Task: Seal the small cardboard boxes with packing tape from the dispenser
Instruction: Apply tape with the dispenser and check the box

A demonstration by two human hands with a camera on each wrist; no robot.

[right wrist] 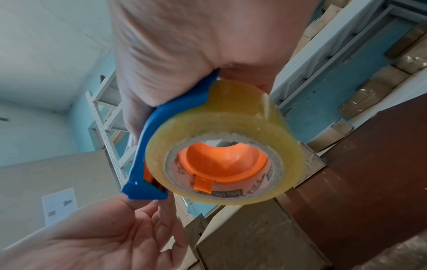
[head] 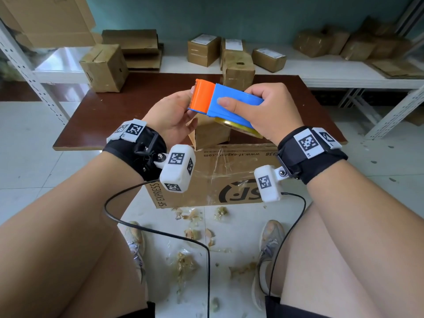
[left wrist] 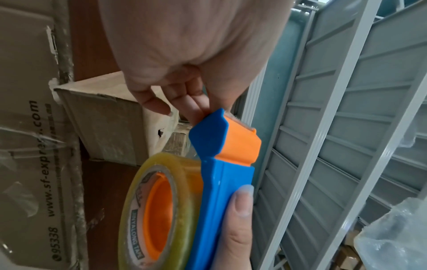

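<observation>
Head view: right hand (head: 273,111) grips the blue dispenser (head: 234,103) above the table's near edge, over a small box (head: 212,131); left hand (head: 169,111) pinches at its orange cutter end. Left wrist view: fingertips (left wrist: 198,107) probe the blade, likely hunting the tape end. Right wrist view: the roll (right wrist: 221,144) sits loaded. Next, I judge: peel a tab free, then lower it onto the box.
</observation>
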